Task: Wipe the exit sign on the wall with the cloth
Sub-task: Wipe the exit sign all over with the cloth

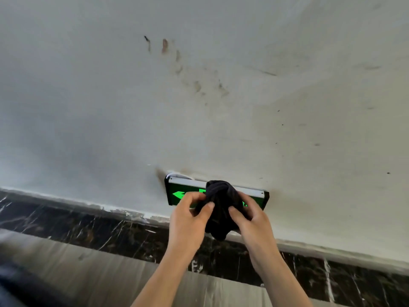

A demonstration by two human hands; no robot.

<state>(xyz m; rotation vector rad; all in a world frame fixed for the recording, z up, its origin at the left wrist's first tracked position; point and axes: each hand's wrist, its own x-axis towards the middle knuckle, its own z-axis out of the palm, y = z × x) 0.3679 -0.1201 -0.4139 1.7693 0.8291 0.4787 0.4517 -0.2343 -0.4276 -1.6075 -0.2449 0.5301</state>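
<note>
black cloth [221,202], green-lit exit sign [179,193], black white-veined marble skirting [88,227]

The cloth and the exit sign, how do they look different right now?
The cloth is soft, dark and bunched into a crumpled wad, while the exit sign is a rigid flat rectangle with a pale top rail. The cloth is plain and unlit; the exit sign glows green with a left-pointing arrow. The cloth is gripped by the left hand and right hand; the exit sign is fixed low on the wall. Both are mostly dark.
</note>
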